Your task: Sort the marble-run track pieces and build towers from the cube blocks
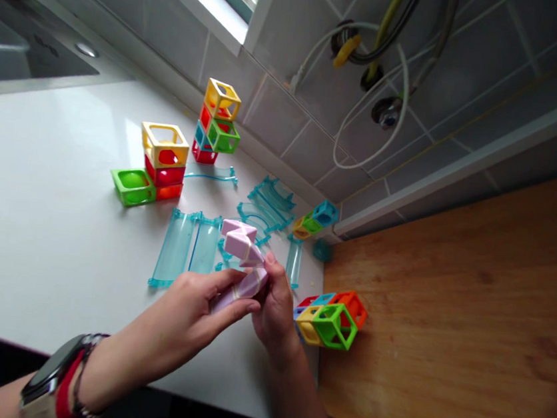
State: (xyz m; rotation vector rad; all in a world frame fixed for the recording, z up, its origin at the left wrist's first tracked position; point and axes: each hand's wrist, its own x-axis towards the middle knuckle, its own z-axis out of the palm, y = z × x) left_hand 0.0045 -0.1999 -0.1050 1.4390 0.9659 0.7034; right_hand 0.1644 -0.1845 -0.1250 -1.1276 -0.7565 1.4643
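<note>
A lilac twisty snake puzzle (240, 243), made of linked wedge segments with a zigzag upper end, is held between both hands above the white counter. My left hand (199, 311) is closed around its lower stretch, thumb and fingers on either side. My right hand (277, 306) pinches it near the middle bend, the thumb on top; its other fingers are partly hidden. Behind the puzzle lie clear blue track pieces (177, 248), some covered by the hands and the puzzle.
Two stacks of coloured open-frame cubes, a nearer stack (167, 146) and a taller one (218, 121), stand at the back left. More cubes (331, 319) sit at the right by a wooden board (448, 309). A sink (5, 44) is far left; cables (395, 108) hang on the tiled wall.
</note>
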